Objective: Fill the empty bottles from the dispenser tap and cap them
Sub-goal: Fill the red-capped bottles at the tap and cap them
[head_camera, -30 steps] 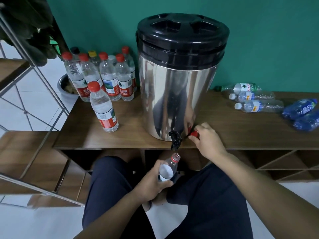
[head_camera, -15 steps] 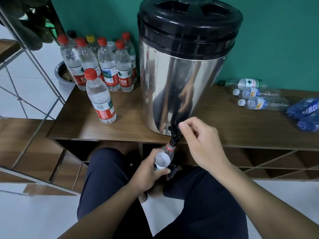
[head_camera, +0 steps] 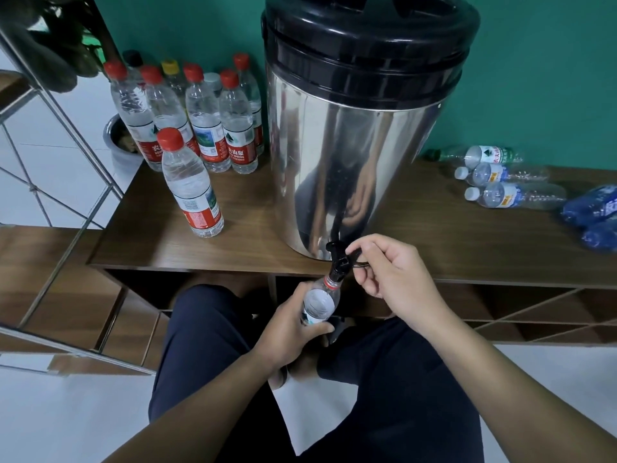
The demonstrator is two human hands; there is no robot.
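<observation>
A steel dispenser [head_camera: 350,145] with a black lid stands on a wooden shelf [head_camera: 434,242]. Its black tap [head_camera: 339,257] juts over the shelf's front edge. My left hand [head_camera: 287,332] grips an uncapped clear bottle [head_camera: 320,300] with its mouth right under the tap. My right hand [head_camera: 387,272] pinches the tap's lever between thumb and fingers. A capped bottle [head_camera: 192,188] stands alone left of the dispenser, in front of a group of capped bottles [head_camera: 200,121]. Three clear bottles [head_camera: 500,182] lie on their sides on the right.
Crumpled blue bottles [head_camera: 594,212] lie at the shelf's right end. A metal-framed rack [head_camera: 50,162] and a grey pot [head_camera: 117,142] stand at the left. Open cubbies [head_camera: 534,312] run under the shelf. My knees sit below the tap.
My right hand left the red cap on the shelf and took hold of the tap lever. My left hand raised the bottle until its mouth met the tap.
</observation>
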